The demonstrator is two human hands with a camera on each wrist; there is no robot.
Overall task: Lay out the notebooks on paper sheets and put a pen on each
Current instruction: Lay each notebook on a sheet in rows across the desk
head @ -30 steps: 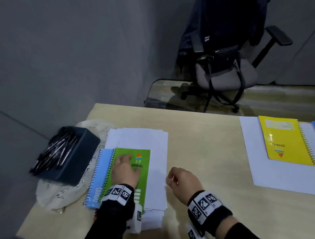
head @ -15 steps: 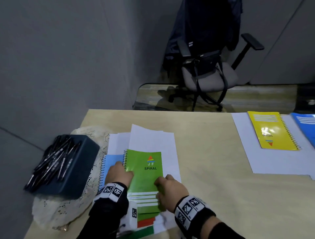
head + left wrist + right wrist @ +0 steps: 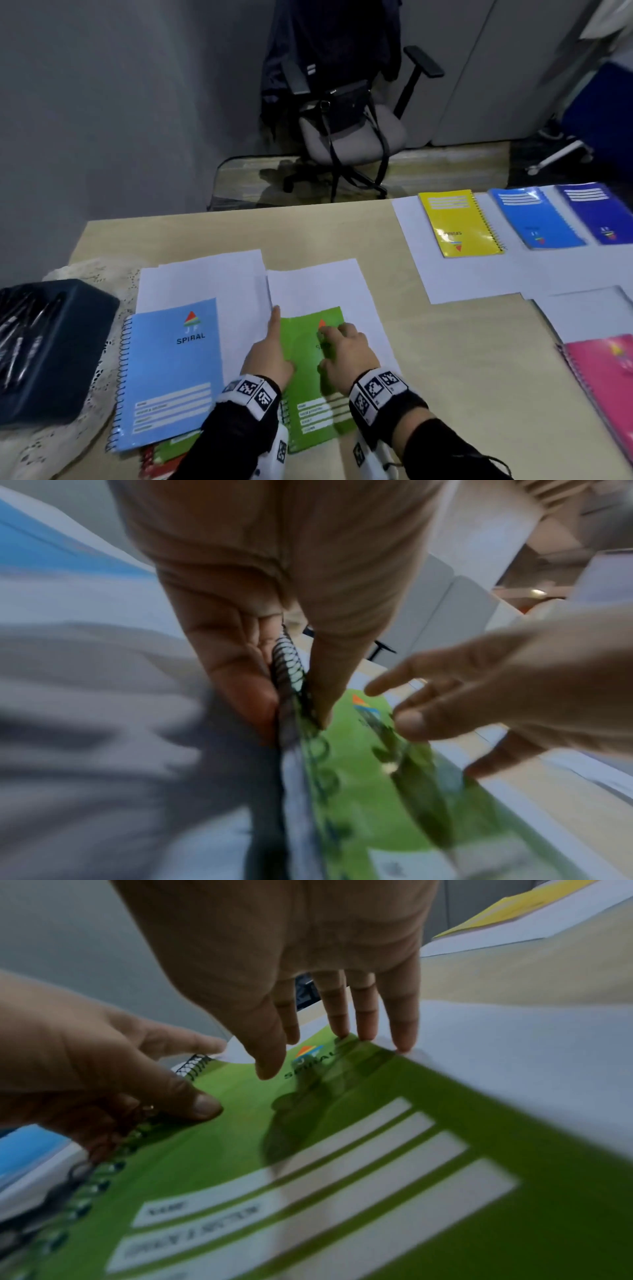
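Desk [image 3: 212, 236]; green notebook [image 3: 305, 356] lengthwise away, spiral left; both hands on it

Bare table [image 3: 445, 342] strip between green notebook's sheet [image 3: 318, 287] and right-hand sheets [image 3: 479, 274]: passable. Left side blocked: light-blue notebook [image 3: 171, 377], pen box [image 3: 51, 349].

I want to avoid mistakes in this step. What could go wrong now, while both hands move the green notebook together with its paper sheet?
1. The right hand only presses the green notebook with straight fingers, so the notebook may slide on the loose paper sheet.
2. The left hand pinches only the spiral edge; the sheet could stay behind or crease.
3. The sheet overlaps the paper stack, so it might drag other sheets.
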